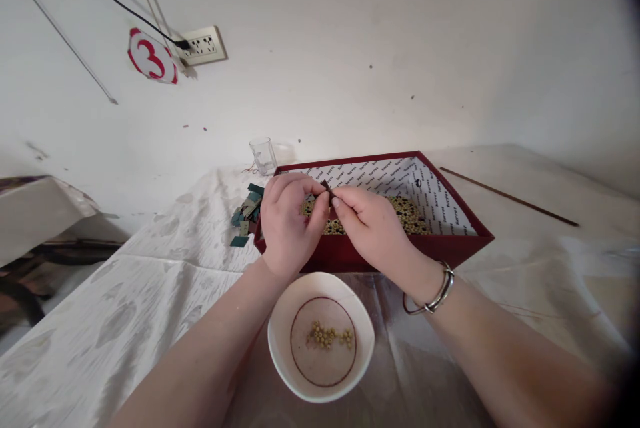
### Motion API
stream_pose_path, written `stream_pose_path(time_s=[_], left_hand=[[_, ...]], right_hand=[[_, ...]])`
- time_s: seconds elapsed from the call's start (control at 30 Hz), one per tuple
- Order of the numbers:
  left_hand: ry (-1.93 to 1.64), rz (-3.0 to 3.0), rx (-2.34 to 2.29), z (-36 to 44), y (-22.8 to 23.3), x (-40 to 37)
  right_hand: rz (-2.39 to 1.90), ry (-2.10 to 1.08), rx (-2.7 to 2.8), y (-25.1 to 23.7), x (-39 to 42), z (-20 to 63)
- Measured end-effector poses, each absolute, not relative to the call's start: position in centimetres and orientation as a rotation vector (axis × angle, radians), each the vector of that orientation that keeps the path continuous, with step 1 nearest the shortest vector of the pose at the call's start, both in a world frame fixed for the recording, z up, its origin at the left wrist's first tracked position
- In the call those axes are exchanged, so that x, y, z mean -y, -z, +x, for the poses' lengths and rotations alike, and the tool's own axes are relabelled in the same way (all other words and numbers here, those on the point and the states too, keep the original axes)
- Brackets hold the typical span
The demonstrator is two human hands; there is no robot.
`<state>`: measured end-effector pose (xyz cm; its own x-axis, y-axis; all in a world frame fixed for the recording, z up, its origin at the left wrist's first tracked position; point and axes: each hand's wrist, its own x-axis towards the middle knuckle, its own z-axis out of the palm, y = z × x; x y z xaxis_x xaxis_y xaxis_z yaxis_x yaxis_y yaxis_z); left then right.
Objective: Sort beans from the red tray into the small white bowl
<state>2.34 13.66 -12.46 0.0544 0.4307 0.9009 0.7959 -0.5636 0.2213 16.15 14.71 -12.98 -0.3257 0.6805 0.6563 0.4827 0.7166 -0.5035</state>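
My left hand (pixel 293 215) and my right hand (pixel 373 218) meet above the near part of a red box (pixel 360 255). Between their fingertips they pinch a small dark brown piece (pixel 327 187), which looks like a folded scrap of sandpaper. Whether a bead sits inside it is hidden by the fingers. Many yellowish beads with dark spots (pixel 407 215) lie in the box on its printed white lining. Below my wrists stands a white bowl (pixel 280 348) with several yellowish beads (pixel 325 335) on its bottom.
Left of the box lies a loose heap of green and brown sandpaper-like pieces (pixel 240 241). A clear glass mug (pixel 263 155) stands behind them. A thin brown stick (pixel 510 197) lies on the right of the cloth-covered table (pixel 165 295). The wall has a socket (pixel 205 46) with a plugged cable.
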Motion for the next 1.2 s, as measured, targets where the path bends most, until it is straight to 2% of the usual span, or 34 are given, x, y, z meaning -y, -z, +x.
stream_pose_path(time_s=[0.33, 0.53, 0.97, 1.2], left_hand=[[1.491, -2.044, 1.150, 2.27, 12.46, -13.50], [1.522, -1.976, 1.289, 2.23, 12.47, -13.79], [1.478, -1.980, 1.263, 2.26, 12.57, -13.59], [1.430, -2.022, 1.128, 2.25, 12.65, -13.49]], right_hand=[[-0.884, -0.271, 1.982, 13.02, -14.68, 16.12], [-0.889, -0.270, 1.994, 12.91, -14.58, 16.17], [-0.899, -0.263, 1.995, 12.85, -14.58, 16.20], [-0.902, -0.264, 1.976, 12.97, -14.64, 16.18]])
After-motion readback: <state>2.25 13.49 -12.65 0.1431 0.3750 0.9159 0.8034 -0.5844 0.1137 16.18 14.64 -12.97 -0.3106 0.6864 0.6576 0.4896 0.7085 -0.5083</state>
